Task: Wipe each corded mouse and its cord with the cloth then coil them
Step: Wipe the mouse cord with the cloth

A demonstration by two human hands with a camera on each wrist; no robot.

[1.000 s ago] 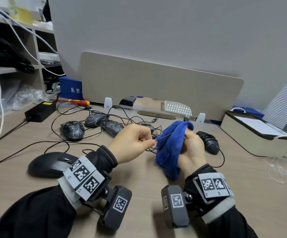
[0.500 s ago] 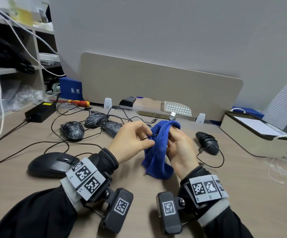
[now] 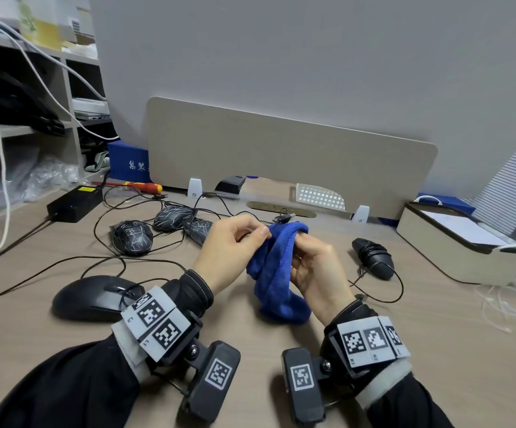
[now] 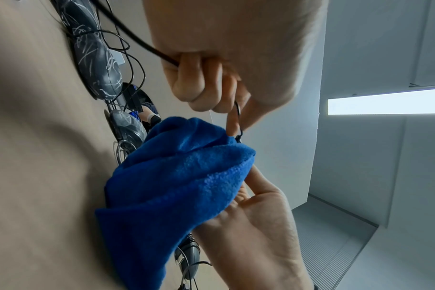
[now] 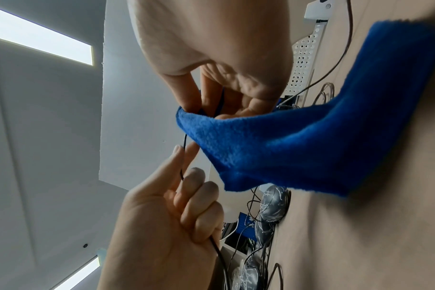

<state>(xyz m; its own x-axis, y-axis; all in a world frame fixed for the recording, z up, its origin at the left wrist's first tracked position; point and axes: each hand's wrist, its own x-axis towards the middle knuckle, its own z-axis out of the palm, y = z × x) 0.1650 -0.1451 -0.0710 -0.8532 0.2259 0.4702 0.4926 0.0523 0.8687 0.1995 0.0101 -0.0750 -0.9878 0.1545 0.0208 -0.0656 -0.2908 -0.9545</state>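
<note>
Blue cloth [image 3: 276,273] hangs bunched in the right hand [image 3: 315,270], fingers pinching it around a thin cord [image 5: 183,157]; the left hand [image 3: 229,251] pinches that cord beside it. Behind, a blue box [image 3: 128,162] bears white Chinese characters. Bare desk [image 3: 436,319] lies rightward.

We lose the thin black cord [image 5: 183,157] where it enters the fold of the blue fleece cloth [image 3: 276,273], and cannot tell which mouse it belongs to. The cloth hides our right hand's fingertips [image 3: 300,242]. Our dark sleeves [image 3: 65,387] are cut off at the head view's lower edge.
</note>
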